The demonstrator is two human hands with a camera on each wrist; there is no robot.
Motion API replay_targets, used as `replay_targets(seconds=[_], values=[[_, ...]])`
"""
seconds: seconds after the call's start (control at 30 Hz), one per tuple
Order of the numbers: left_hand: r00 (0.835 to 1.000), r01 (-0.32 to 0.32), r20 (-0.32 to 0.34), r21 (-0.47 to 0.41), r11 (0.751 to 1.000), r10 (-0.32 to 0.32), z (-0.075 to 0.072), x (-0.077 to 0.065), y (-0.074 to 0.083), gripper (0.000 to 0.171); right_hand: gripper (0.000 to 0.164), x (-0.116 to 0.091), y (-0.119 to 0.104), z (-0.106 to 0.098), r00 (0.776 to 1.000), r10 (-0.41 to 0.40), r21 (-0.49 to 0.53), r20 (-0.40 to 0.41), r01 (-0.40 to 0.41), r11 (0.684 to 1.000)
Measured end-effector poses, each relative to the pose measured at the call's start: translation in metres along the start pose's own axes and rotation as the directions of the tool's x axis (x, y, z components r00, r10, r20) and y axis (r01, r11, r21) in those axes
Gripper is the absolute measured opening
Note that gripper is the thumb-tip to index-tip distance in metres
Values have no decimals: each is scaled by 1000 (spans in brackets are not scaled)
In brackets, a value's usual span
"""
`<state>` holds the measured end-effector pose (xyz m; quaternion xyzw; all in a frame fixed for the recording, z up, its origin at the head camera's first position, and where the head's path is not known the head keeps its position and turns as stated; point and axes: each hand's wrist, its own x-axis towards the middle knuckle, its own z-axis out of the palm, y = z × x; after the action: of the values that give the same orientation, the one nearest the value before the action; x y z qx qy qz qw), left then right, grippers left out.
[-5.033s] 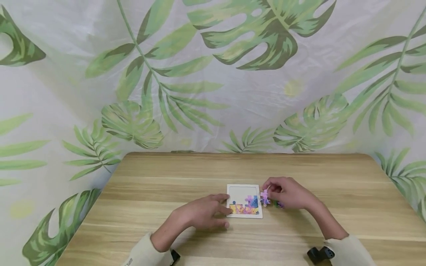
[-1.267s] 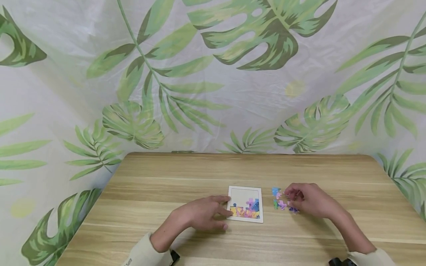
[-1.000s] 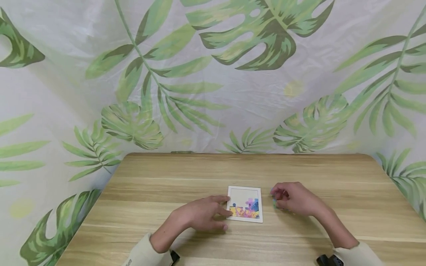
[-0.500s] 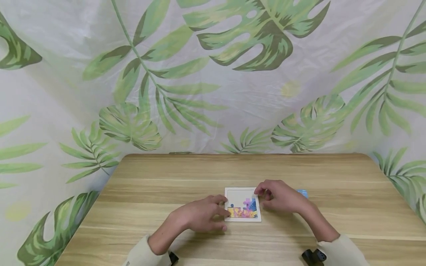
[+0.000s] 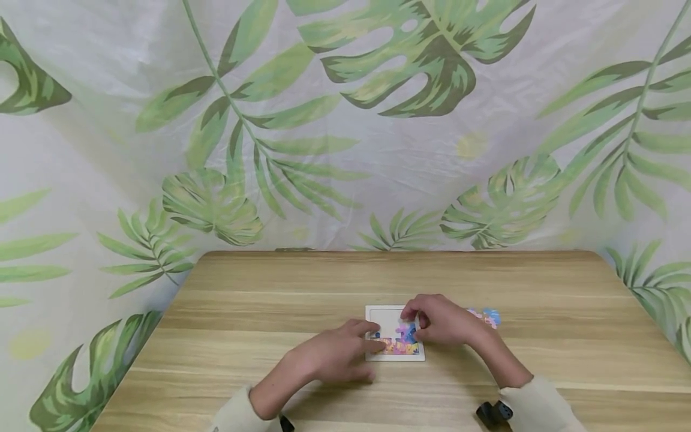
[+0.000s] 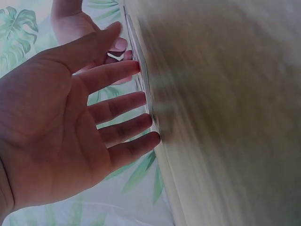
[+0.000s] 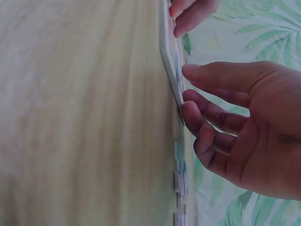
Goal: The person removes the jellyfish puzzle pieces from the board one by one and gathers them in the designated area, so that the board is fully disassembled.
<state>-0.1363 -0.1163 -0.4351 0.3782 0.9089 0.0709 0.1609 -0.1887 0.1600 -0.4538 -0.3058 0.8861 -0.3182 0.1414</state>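
Note:
A white-framed jigsaw puzzle [image 5: 395,358] lies on the wooden table, its lower part and right side filled with yellow, pink and blue pieces. My left hand [image 5: 342,354] lies at its left side, straight fingers extending over the frame onto the pieces; in the left wrist view this hand [image 6: 61,113] shows spread fingers. My right hand [image 5: 439,321] reaches in from the right, fingertips bent over the puzzle's upper right part. In the right wrist view the right hand [image 7: 254,122] has thumb and fingertips right at the frame; I cannot tell whether a piece is between them.
Loose blue and pink puzzle pieces [image 5: 490,317] lie right of the frame, partly hidden behind the right forearm. The wooden table [image 5: 259,288] ends at a back edge before a leaf-patterned cloth [image 5: 335,120]. Black wrist devices [image 5: 493,414] sit at the cuffs.
From among the loose pieces, my right hand has moved left onto the puzzle. The loose blue piece now lies farther right. My left fingers have slid slightly inward over the filled pieces.

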Motion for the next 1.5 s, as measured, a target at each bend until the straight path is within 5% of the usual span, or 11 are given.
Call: replay_targets(seconds=[0.53,1.5], values=[[1000,30,5,-4,1000,-30,3,2,2,68,27,0,-2,4,1000,11,1,-16,-11,1000],[1000,25,-8,21,999,-25,2,0,3,68,19,-7,-5,5,998,-5,-30,-62,3,1000]])
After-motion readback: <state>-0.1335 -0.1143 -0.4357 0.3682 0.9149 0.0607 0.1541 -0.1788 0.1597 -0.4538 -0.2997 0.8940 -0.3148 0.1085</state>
